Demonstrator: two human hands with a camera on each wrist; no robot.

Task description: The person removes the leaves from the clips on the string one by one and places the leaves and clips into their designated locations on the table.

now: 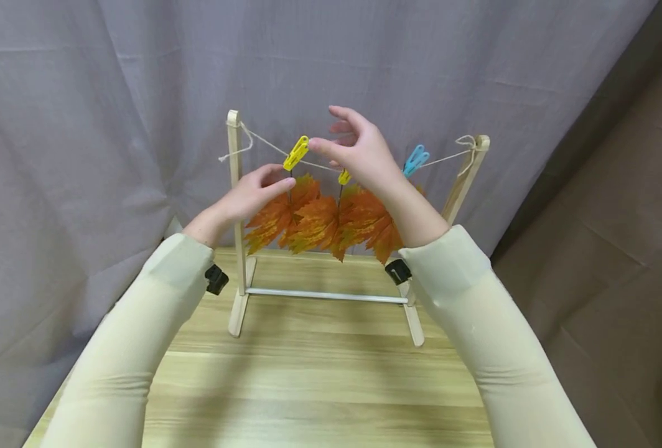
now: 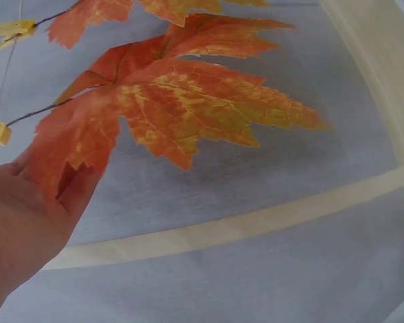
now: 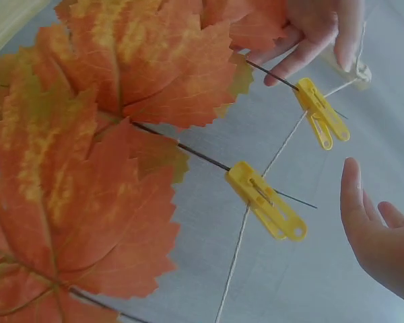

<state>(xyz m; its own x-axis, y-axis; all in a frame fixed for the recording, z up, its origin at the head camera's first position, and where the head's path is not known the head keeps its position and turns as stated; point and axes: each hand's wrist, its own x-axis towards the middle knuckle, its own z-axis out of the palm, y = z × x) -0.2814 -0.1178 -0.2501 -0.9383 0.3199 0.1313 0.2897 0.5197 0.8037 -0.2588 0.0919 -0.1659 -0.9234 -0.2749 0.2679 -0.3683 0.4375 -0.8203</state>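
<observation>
Three orange maple leaves hang by their stems from a string (image 1: 447, 159). A yellow clothespin (image 1: 296, 153) pins the left leaf (image 1: 269, 219), a second yellow clothespin (image 3: 266, 200) the middle leaf (image 1: 315, 225). Farther right, a blue clothespin (image 1: 416, 160) sits above the right leaf (image 1: 367, 214). My left hand (image 1: 252, 194) is beside the left leaf's stem, thumb and fingers apart; in the left wrist view the leaf partly covers its fingers. My right hand (image 1: 364, 149) hovers by the left clothespin with fingers spread and holds nothing; it partly hides the middle clothespin.
Two wooden posts, left (image 1: 234, 186) and right (image 1: 465, 177), carry the string above a wood-grain table (image 1: 320, 386). A pale crossbar (image 1: 325, 295) joins their feet. Grey curtain (image 1: 286, 56) hangs close behind the stand.
</observation>
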